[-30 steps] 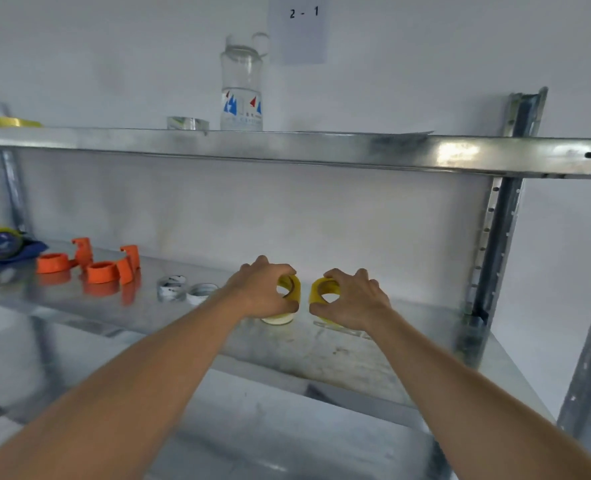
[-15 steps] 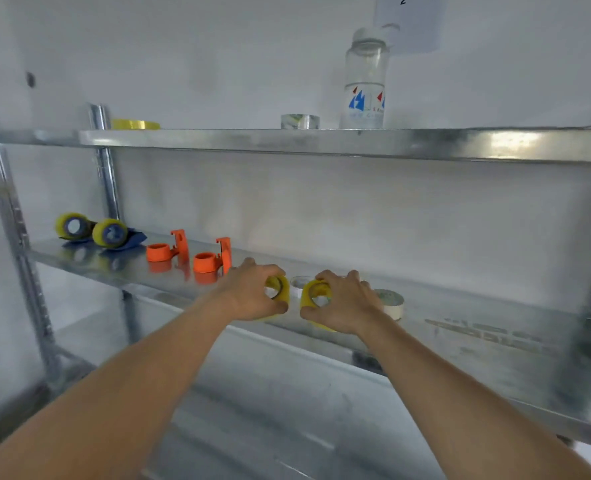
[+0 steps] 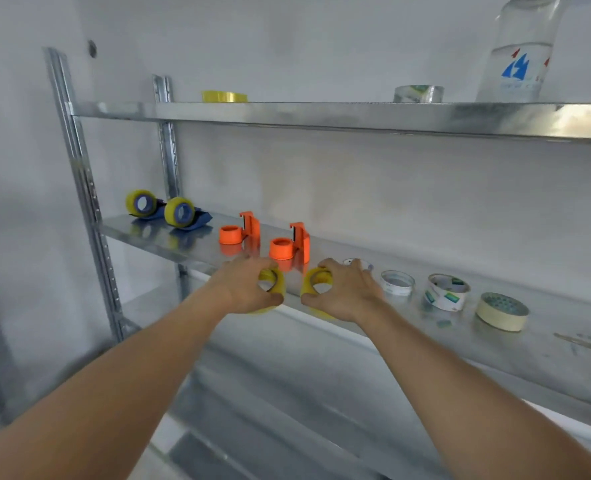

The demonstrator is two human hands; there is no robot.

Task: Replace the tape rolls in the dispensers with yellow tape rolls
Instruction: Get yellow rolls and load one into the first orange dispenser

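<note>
My left hand [image 3: 247, 289] grips a yellow tape roll [image 3: 276, 281], and my right hand [image 3: 344, 292] grips a second yellow tape roll [image 3: 316, 278]. Both rolls hang side by side just above the front edge of the middle metal shelf [image 3: 495, 344]. Right behind them stand two empty orange dispensers, one on the left [image 3: 240, 232] and one on the right [image 3: 290, 244]. Further left sit two blue dispensers [image 3: 141, 204] [image 3: 180, 212], each loaded with a yellow roll.
To the right on the shelf lie several used rolls: two thin white ones [image 3: 397, 283], a printed clear one [image 3: 447, 292] and a cream masking roll [image 3: 503, 311]. The upper shelf [image 3: 321, 114] carries a yellow roll [image 3: 224, 96], a clear roll [image 3: 418, 93] and a water bottle [image 3: 522, 50].
Both hands, each with its yellow roll, have moved left along the shelf toward the orange dispensers, and the view has swung left with them.
</note>
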